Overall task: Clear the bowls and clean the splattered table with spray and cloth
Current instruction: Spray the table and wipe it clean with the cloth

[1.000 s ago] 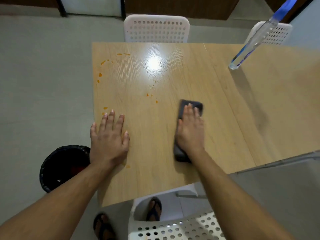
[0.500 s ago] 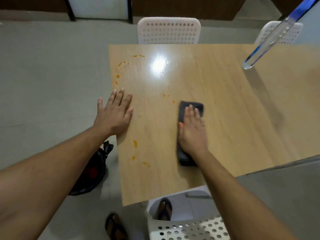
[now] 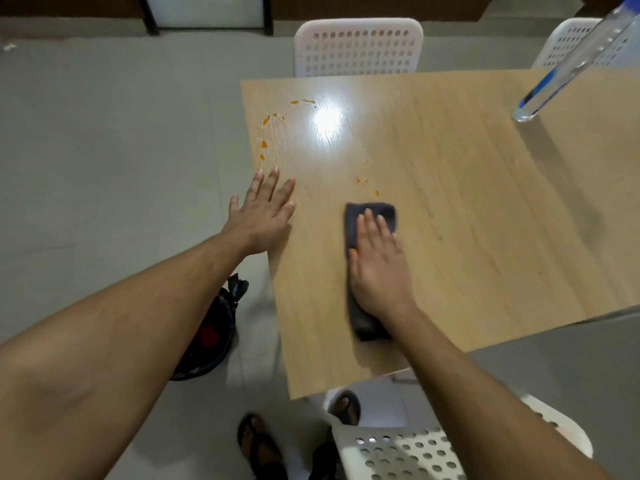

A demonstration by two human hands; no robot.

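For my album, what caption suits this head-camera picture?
Right hand presses a dark cloth on the table; orange splatters remain.

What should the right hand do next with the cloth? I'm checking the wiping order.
Probably slide the dark cloth forward and slightly left. The right hand presses it flat on the wooden table, and the nearest orange splatters lie just beyond its far edge, unwiped. More orange spots sit further left, past the left hand.

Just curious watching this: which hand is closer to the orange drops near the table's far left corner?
Left. The left hand lies flat just below the orange drops; the right hand presses the dark cloth farther right and nearer.
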